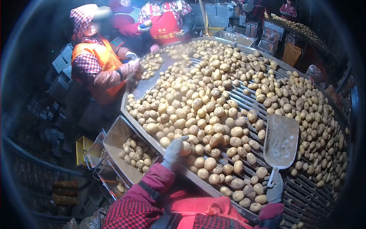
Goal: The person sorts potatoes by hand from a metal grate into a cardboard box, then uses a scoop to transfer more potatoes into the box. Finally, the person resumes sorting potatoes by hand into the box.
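Note:
My left hand (174,153), in a pale grey glove, is at the near edge of the sorting table. Its fingers curl around a potato (185,149), with one finger along the top. My right hand (275,187), gloved too, grips the handle of a wide, worn scoop (281,139). The scoop's blade points away from me and rests over the slatted bed, with potatoes on both sides. Many loose potatoes (198,103) cover the table between and beyond my hands.
Below the table's metal rim (150,139), at my left, stands a lined crate (114,143) with potatoes in it. Bare metal slats (248,100) show between the potatoes. Across the table are several co-workers, one in an orange vest (100,57).

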Available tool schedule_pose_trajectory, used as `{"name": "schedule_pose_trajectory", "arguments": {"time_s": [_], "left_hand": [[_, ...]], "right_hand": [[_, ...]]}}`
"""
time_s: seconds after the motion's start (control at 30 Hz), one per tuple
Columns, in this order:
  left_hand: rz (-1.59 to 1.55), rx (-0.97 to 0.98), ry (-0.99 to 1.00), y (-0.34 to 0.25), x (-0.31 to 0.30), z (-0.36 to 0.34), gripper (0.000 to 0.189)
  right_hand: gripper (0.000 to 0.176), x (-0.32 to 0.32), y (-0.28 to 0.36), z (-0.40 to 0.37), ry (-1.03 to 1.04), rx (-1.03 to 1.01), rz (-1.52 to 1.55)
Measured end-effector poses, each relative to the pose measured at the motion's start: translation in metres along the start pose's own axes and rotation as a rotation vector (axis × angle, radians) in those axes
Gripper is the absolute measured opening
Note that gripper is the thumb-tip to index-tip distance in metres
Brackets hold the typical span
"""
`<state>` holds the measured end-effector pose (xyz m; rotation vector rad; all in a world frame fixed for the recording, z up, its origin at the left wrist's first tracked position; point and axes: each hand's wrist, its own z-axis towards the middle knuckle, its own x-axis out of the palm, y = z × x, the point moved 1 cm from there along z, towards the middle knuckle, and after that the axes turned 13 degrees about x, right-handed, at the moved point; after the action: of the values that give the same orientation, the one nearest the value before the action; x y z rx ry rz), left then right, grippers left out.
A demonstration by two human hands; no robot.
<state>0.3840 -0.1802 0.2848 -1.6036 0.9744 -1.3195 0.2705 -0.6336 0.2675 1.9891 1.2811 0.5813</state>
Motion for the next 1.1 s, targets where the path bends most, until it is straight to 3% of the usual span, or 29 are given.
{"name": "schedule_pose_trajectory", "arguments": {"time_s": [0.27, 0.47, 0.5, 0.63, 0.67, 0.73, 0.77, 0.87, 0.9, 1.0, 1.03, 1.07, 1.1], "left_hand": [[-0.03, 0.017, -0.008, -0.004, 0.001, -0.001, 0.048], [-0.217, -0.178, -0.058, -0.012, 0.001, 0.0, 0.048], [-0.188, -0.125, -0.045, -0.013, 0.002, -0.002, 0.049], [-0.432, -0.21, 0.069, -0.036, -0.001, -0.007, 0.058], [-0.555, -0.239, 0.085, -0.026, -0.016, -0.007, 0.046], [-0.58, -0.181, 0.025, -0.015, -0.03, -0.003, 0.048], [-0.578, -0.125, 0.157, -0.01, -0.048, 0.001, 0.049], [-0.543, 0.044, -0.032, -0.011, -0.076, -0.007, 0.069], [-0.64, 0.025, -0.025, -0.018, -0.082, -0.008, 0.072], [-0.535, 0.078, -0.006, -0.049, -0.097, -0.019, 0.076], [-0.506, 0.117, -0.106, -0.047, -0.104, -0.02, 0.079], [-0.521, 0.141, -0.106, -0.045, -0.116, -0.02, 0.066], [-0.493, 0.186, -0.088, -0.036, -0.135, -0.017, 0.065]], "right_hand": [[0.045, 0.005, 0.0, 0.0, -0.024, -0.031, 0.015], [0.045, 0.01, -0.006, -0.003, -0.035, -0.057, 0.015], [0.045, 0.01, -0.006, -0.003, -0.041, -0.059, 0.015], [0.045, 0.016, -0.005, 0.002, -0.06, -0.079, -0.008], [0.045, 0.016, -0.005, 0.003, -0.067, -0.08, -0.011], [0.045, 0.015, -0.005, 0.004, -0.084, -0.079, -0.011], [0.045, 0.016, -0.005, 0.005, -0.09, -0.078, -0.012], [0.046, 0.021, -0.008, 0.004, -0.11, -0.078, -0.01], [0.046, 0.023, -0.008, 0.005, -0.118, -0.077, -0.008], [0.046, 0.028, -0.009, 0.004, -0.132, -0.076, -0.011], [0.046, 0.029, -0.01, 0.006, -0.138, -0.073, -0.012], [0.046, 0.03, -0.01, 0.005, -0.148, -0.074, -0.011], [0.046, 0.031, -0.01, 0.006, -0.15, -0.077, -0.01]]}}
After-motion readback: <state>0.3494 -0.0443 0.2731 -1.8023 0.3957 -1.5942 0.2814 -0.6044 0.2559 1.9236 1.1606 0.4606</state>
